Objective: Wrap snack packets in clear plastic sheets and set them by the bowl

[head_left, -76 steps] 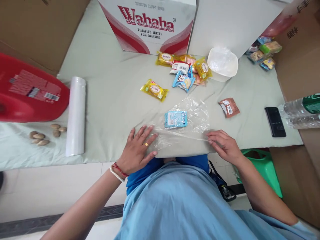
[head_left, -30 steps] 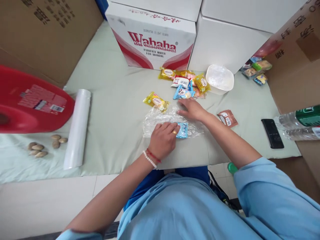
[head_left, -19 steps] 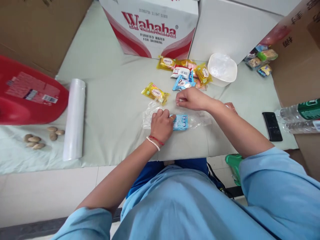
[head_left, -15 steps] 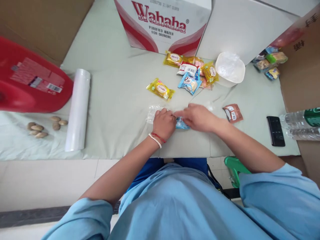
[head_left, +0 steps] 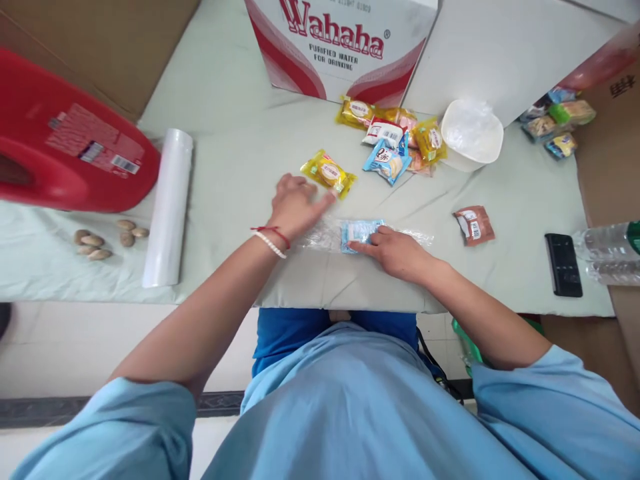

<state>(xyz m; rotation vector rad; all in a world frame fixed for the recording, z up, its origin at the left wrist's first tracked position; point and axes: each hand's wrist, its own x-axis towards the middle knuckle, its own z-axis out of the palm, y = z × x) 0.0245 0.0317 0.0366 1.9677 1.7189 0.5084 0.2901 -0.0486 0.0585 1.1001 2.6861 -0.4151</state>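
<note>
My right hand (head_left: 397, 250) rests with its fingers on a light-blue snack packet (head_left: 359, 233), pressing it against the table. Clear plastic film (head_left: 320, 235) lies crumpled around the packet and sticks out on both sides. To the left, my left hand (head_left: 299, 202) is raised with fingers apart, close to a yellow snack packet (head_left: 330, 173) that lies just beyond it. Whether its fingertips touch that packet cannot be made out. Farther back is a pile of small snack packets, among them a blue one (head_left: 386, 162) and a yellow one (head_left: 430, 139).
A roll of clear plastic bags (head_left: 169, 207), several brown nuts (head_left: 91, 243) and a red jug (head_left: 75, 147) are on the left. At the back stand a Wahaha box (head_left: 345, 40) and a white bowl (head_left: 470, 150). Rightward lie a brown packet (head_left: 474, 225), a phone (head_left: 563, 265) and bottles (head_left: 610, 243).
My left hand has left the plastic film and moved left and away from me, toward the yellow packet. My right hand stays at the blue packet, which shows more now.
</note>
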